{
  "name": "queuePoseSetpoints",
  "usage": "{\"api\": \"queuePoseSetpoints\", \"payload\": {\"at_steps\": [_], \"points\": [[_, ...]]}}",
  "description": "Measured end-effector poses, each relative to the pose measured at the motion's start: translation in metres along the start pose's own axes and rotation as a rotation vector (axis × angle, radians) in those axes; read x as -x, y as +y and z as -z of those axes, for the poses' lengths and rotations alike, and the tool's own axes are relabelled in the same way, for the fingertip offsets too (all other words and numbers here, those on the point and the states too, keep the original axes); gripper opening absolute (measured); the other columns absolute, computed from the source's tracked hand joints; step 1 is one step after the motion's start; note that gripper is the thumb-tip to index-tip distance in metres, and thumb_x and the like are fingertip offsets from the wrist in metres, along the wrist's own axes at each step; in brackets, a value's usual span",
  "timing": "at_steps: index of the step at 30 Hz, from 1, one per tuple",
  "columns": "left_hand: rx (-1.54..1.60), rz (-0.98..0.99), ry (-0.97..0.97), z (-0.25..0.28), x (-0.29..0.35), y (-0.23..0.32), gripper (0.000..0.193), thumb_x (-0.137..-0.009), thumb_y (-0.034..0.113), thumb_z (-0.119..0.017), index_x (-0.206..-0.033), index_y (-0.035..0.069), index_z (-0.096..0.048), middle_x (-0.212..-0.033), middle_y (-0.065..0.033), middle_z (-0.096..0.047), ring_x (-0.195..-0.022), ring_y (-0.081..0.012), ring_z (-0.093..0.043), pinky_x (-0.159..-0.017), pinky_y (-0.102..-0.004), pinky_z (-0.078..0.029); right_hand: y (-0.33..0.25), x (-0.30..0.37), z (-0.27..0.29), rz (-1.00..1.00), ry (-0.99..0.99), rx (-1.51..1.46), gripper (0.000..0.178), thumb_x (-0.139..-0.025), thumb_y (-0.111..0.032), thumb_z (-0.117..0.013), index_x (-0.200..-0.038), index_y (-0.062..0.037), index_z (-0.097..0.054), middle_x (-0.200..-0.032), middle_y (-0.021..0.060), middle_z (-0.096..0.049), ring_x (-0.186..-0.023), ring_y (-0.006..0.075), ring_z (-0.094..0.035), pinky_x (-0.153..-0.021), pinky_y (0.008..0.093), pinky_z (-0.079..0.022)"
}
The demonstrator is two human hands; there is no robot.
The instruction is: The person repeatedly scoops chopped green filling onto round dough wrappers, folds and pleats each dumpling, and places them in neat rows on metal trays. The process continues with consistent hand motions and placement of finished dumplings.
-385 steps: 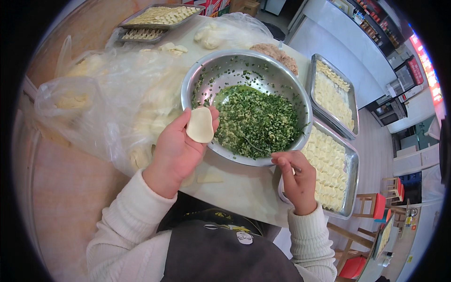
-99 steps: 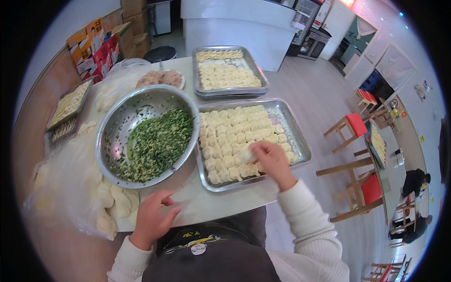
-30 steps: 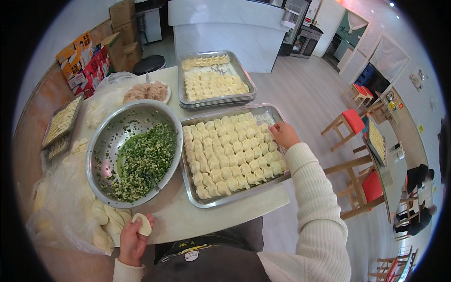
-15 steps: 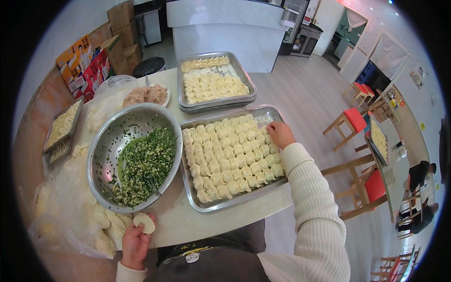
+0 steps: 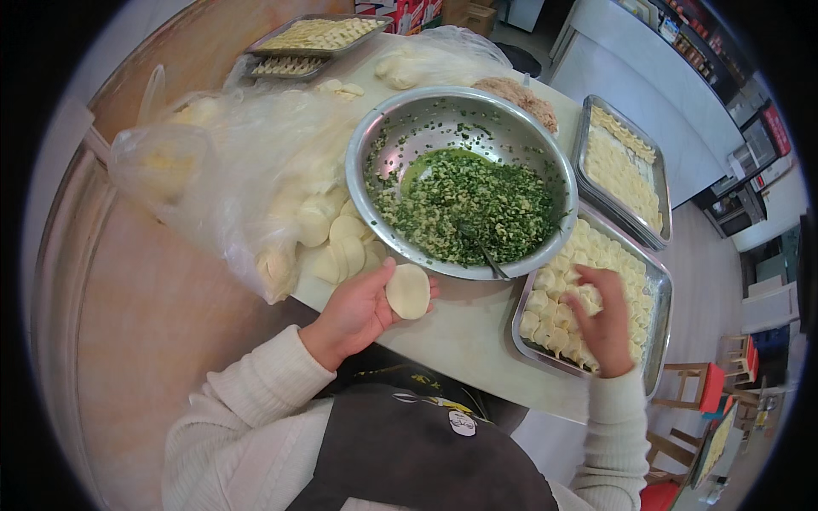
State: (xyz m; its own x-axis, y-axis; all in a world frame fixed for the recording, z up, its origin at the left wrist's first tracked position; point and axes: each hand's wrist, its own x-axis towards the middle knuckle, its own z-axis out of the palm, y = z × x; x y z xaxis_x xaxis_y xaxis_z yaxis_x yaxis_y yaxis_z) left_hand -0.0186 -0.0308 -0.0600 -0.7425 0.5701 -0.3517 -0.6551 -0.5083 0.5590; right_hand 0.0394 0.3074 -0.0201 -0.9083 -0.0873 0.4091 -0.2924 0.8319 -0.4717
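A round, pale dumpling wrapper (image 5: pixel 409 292) rests across the fingers of my left hand (image 5: pixel 352 313), with the thumb at its edge. Just beyond it stands a large steel bowl (image 5: pixel 361 175) of chopped green filling (image 5: pixel 469 200). A spoon handle (image 5: pixel 492 260) sticks out of the filling near the bowl's close rim. My right hand (image 5: pixel 607 322), thumb and fingers apart and holding nothing, hovers over rows of folded dumplings (image 5: pixel 545 319) in a metal tray (image 5: pixel 663 298). Loose wrappers (image 5: pixel 348 247) lie in an overlapping heap left of the bowl.
Clear plastic bags (image 5: pixel 230 170) of wrappers cover the left of the table. Stacked dumpling trays (image 5: pixel 319 36) stand at the far left, another tray stack (image 5: pixel 588 183) at the far right. Pinkish minced filling (image 5: pixel 521 100) sits behind the bowl. Red stools (image 5: pixel 714 387) stand right.
My view has swung left. My right hand has come away from the dumpling at the tray's edge and opened, moving back toward the bowl. The left hand keeps its wrapper, now laid flatter over the fingers.
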Motion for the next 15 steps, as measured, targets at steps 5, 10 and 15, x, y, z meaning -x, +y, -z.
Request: {"api": "queuePoseSetpoints", "payload": {"at_steps": [5,10,15], "points": [[-0.090,-0.049,0.051,0.009,0.006,0.000,0.038,-0.103,0.020,-0.039,-0.129,-0.008,-0.042,-0.127,-0.0208,-0.054,-0.118,-0.0314,-0.056,-0.100,-0.0435,-0.047,-0.068,-0.041,-0.052,0.269,-0.144,0.047,0.025,-0.080,-0.007,-0.070,-0.104,-0.0064,-0.065,-0.089,0.0093,-0.058,-0.083,0.0287,-0.052,-0.077,0.0375,-0.045],[0.110,-0.069,0.020,0.036,0.010,0.010,0.032,-0.100,0.019,-0.048,-0.125,-0.001,-0.049,-0.112,-0.0120,-0.060,-0.099,-0.0193,-0.061,-0.086,-0.0335,-0.051,-0.066,-0.077,-0.073,0.225,-0.053,0.001,0.013,-0.085,-0.012,-0.067,-0.097,-0.0044,-0.068,-0.076,0.0077,-0.060,-0.073,0.0251,-0.055,-0.071,0.0358,-0.047],[0.381,-0.080,-0.478,0.042,0.010,0.035,0.031,-0.099,0.020,-0.052,-0.127,0.006,-0.053,-0.111,-0.0069,-0.060,-0.090,-0.0160,-0.060,-0.076,-0.0301,-0.049,-0.054,-0.090,-0.076,-0.352,-0.108,-0.388,0.021,-0.093,-0.020,-0.063,-0.097,0.0000,-0.067,-0.080,0.0107,-0.066,-0.070,0.0132,-0.061,-0.063,0.0272,-0.048]]}}
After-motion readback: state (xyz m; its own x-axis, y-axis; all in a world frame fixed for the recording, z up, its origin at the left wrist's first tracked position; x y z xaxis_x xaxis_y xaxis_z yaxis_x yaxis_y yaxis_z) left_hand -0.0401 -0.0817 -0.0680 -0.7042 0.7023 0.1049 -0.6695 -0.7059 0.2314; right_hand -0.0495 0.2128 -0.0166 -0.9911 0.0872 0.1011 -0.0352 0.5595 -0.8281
